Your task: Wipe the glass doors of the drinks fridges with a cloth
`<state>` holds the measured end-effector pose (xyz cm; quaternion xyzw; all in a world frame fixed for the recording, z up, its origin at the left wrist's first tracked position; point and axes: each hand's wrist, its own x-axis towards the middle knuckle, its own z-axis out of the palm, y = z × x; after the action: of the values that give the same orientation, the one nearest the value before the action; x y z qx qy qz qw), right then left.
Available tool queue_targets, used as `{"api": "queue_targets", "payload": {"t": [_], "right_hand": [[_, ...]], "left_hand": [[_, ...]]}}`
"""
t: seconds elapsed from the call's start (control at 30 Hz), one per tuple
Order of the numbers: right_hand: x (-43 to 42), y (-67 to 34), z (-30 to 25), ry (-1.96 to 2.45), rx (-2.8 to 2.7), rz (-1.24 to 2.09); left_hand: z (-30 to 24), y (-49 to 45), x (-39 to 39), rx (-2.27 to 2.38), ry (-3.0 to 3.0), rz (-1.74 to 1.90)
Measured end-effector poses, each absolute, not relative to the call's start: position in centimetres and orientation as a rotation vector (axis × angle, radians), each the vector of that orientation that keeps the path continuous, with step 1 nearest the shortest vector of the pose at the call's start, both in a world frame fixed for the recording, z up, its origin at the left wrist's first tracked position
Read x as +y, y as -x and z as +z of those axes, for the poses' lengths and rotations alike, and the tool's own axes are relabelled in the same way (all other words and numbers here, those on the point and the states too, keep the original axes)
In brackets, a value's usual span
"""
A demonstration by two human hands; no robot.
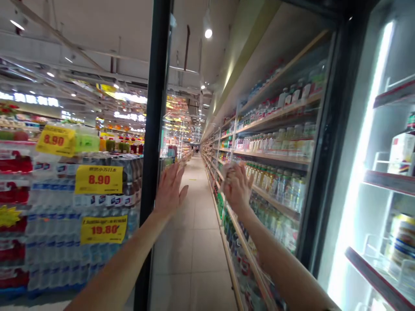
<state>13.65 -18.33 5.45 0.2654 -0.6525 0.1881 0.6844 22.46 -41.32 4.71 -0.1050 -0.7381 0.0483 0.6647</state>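
A glass door (201,207) with a dark frame (154,129) stands swung out in front of me, and an aisle and drink shelves show in its pane. My left hand (170,190) lies flat near the frame's inner edge, thumb apart and nothing in it. Farther right, my right hand (239,186) is up against the glass, blurred by motion. A crumpled whitish cloth (227,172) shows under its fingers, partly hidden by them.
To the right is a lit cooler with shelves (389,181) of drinks and a bright light strip (361,155). Stacked packs of bottled water (55,229) stand at left, with yellow price signs (99,179). The pane's right frame edge (319,164) is beside the cooler.
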Motion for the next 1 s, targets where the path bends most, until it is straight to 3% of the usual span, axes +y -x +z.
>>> {"api": "queue_targets", "payload": {"t": [0.17, 0.43, 0.53, 0.73, 1.0], "right_hand": [[-8.7, -10.6, 3.1, -0.073, -1.367, 0.684], [-21.4, -16.3, -0.1, -0.675, -1.454, 0.343], [-18.8, -15.4, -1.6, -0.693, -1.479, 0.338], [-7.3, -10.8, -1.1, -0.063, -1.48, 0.665], [-14.1, -12.6, -0.2, -0.389, -1.453, 0.452]], "left_hand": [[3.4, -22.1, -38.1, -1.638, 0.045, 0.094], [3.0, -22.3, -37.6, -1.598, 0.097, 0.073], [3.0, -22.2, -38.2, -1.592, 0.11, 0.071], [2.3, -21.7, -35.9, -1.607, 0.128, 0.068], [1.1, -21.1, -31.2, -1.628, 0.181, 0.191]]}}
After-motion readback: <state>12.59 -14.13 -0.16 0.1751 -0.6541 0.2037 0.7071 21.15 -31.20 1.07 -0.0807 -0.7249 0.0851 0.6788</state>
